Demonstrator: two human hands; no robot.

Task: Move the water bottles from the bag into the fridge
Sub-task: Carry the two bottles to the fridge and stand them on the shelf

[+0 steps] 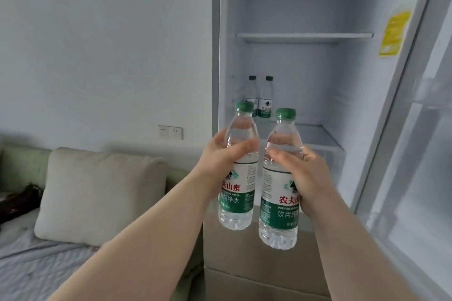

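I hold two clear water bottles with green caps and green-and-white labels upright in front of the open fridge point(303, 17). My left hand point(220, 161) grips the left bottle point(238, 193) around its upper half. My right hand point(303, 178) grips the right bottle point(278, 208) the same way. Both bottles hang just outside the fridge, level with its lower glass shelf point(315, 137). Two more bottles of the same kind point(260, 95) stand side by side at the back left of that shelf. No bag is in view.
The fridge door point(415, 142) stands open at the right. An upper shelf point(303, 37) holds nothing. A yellow sticker point(393, 34) is on the fridge's inner right wall. At the left are a sofa with a beige cushion point(97, 193), a dark object point(22, 200), and a wall socket point(170, 132).
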